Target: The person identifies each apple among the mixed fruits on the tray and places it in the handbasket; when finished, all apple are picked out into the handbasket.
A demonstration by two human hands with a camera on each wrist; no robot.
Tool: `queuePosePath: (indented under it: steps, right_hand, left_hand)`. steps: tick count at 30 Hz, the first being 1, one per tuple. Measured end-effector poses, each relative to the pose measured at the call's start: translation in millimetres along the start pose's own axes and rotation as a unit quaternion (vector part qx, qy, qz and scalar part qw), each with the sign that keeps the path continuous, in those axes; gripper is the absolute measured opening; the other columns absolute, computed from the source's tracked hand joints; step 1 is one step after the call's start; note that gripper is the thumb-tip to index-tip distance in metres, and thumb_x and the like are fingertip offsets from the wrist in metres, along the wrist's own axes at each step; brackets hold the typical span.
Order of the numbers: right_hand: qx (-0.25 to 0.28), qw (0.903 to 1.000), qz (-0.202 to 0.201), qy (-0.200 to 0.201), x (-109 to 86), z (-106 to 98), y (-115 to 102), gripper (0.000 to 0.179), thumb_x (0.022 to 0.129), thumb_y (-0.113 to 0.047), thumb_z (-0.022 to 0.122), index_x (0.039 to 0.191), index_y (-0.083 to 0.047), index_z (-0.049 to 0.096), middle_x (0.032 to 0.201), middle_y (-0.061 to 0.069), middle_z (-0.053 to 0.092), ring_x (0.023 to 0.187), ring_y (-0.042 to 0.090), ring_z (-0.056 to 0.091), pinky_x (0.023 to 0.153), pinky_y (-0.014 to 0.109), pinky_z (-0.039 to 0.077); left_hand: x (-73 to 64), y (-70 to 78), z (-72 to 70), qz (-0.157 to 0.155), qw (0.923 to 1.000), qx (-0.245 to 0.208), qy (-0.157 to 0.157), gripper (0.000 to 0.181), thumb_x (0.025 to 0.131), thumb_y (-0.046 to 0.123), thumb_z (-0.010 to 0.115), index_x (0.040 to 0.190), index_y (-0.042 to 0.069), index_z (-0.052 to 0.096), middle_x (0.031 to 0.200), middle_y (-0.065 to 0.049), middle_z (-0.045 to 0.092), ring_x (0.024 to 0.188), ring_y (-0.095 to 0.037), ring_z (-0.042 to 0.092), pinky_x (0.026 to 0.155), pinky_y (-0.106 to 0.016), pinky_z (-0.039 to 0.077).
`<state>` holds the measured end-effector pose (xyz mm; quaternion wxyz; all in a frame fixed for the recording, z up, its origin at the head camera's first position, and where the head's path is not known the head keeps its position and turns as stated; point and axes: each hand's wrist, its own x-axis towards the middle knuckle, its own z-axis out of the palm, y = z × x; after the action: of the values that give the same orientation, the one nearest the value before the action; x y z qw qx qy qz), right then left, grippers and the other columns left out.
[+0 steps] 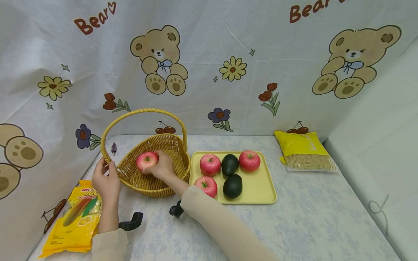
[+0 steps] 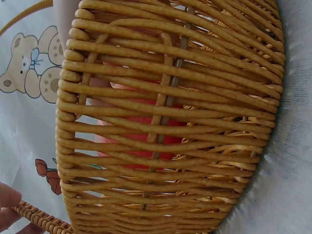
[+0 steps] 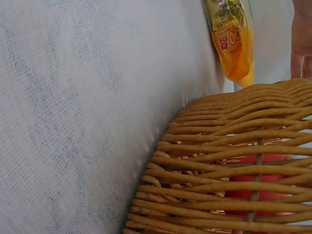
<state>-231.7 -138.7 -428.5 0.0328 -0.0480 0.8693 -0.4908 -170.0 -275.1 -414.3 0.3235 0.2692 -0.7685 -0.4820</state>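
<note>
A wicker basket (image 1: 177,159) with a tall arched handle (image 1: 143,111) stands on the left of the table. My left hand (image 1: 107,179) pinches the lower left end of that handle between thumb and fingers. Inside the basket, my right hand (image 1: 162,165) grips a red apple (image 1: 146,161) from its right side. Through the weave, red of the apple shows in the left wrist view (image 2: 141,122) and the right wrist view. To the right, a yellow tray (image 1: 258,190) bears several apples (image 1: 249,161) and two dark green avocados (image 1: 232,186); my right sleeve partly covers the nearest apple.
A yellow snack bag (image 1: 73,224) lies beside my left forearm at the table's left edge. At the back right lies a yellow and clear bag (image 1: 305,152) of grainy food. A cloth with printed bears hangs behind the table.
</note>
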Motion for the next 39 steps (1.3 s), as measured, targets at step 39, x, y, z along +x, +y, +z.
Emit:
queuePosePath:
  steps: [39]
  right_hand:
    - [-0.071, 0.9960, -0.004, -0.054, 1.6, 5.5, 1.4, 0.066, 0.079, -0.025, 0.082, 0.137, -0.015, 0.052, 0.130, 0.005, 0.059, 0.123, 0.020, 0.052, 0.098, 0.032, 0.047]
  left_hand:
    - [-0.4, 0.0, 0.8, -0.005, 1.0000, 0.002, 0.004, 0.042, 0.102, 0.029, 0.048, 0.140, 0.015, 0.054, 0.136, -0.009, 0.060, 0.119, -0.025, 0.056, 0.100, -0.038, 0.047]
